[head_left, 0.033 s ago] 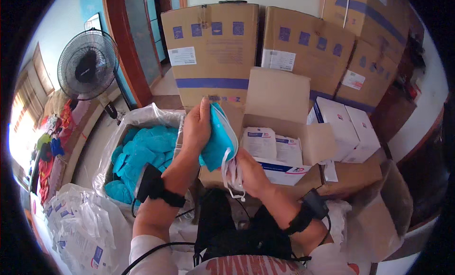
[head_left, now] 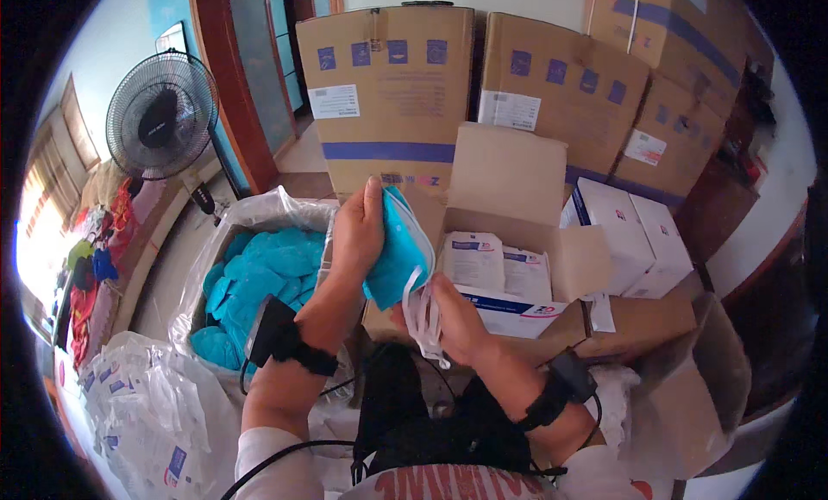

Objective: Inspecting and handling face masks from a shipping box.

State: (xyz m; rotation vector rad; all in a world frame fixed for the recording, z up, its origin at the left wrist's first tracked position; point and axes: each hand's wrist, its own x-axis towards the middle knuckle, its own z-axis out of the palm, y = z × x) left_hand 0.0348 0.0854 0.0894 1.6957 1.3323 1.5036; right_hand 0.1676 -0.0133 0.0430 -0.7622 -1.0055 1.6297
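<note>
My left hand is closed on a teal face mask, thumb uppermost, holding it upright in front of me. White elastic straps hang in loops from the mask's lower edge. My right hand is closed at the mask's lower right side, with the straps between its fingers; its fingertips are partly hidden. To the left, a carton lined with clear plastic holds a heap of teal masks. Beyond my right hand stands an open white box with white printed packets inside.
Two closed white boxes stand at the right on a brown carton. Large cardboard cartons line the back. At lower left lies a clear bag of printed wrappers. A black standing fan is at far left.
My right hand has shifted slightly, and the hanging straps have swung and spread a little. The mask stays in my left hand in nearly the same place.
</note>
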